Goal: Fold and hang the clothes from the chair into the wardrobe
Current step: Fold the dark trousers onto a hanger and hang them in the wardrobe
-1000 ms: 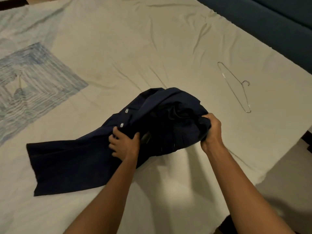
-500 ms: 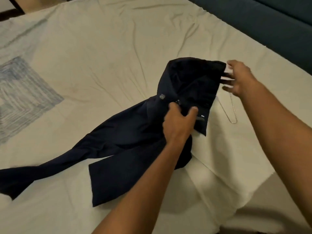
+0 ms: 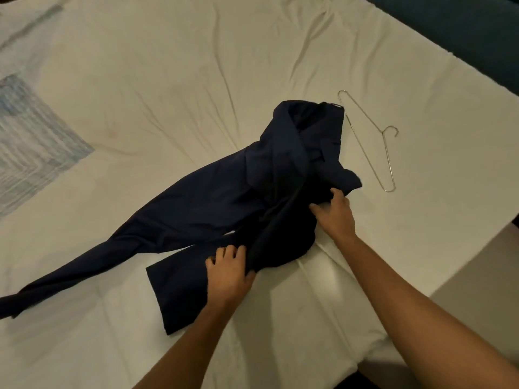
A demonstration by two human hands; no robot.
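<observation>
A dark navy pair of trousers (image 3: 196, 209) lies crumpled across the white bed sheet (image 3: 196, 80), waist end toward the upper right and legs stretching to the lower left. My left hand (image 3: 229, 272) grips a fold of the cloth near the nearer leg, fingers curled into the fabric. My right hand (image 3: 335, 213) holds the bunched cloth at the waist end, thumb and fingers pinching it. A thin wire hanger (image 3: 377, 141) lies flat on the sheet just right of the trousers, untouched.
A blue patterned patch (image 3: 31, 141) marks the sheet at the left. A dark teal headboard or sofa (image 3: 463, 29) runs along the upper right. The bed's edge drops to the floor (image 3: 483, 276) at the right.
The trousers have dropped flat onto the bed with the waist laid beside the hanger. My right hand came back from the waistband's far corner to the near side; my left hand moved down to the leg.
</observation>
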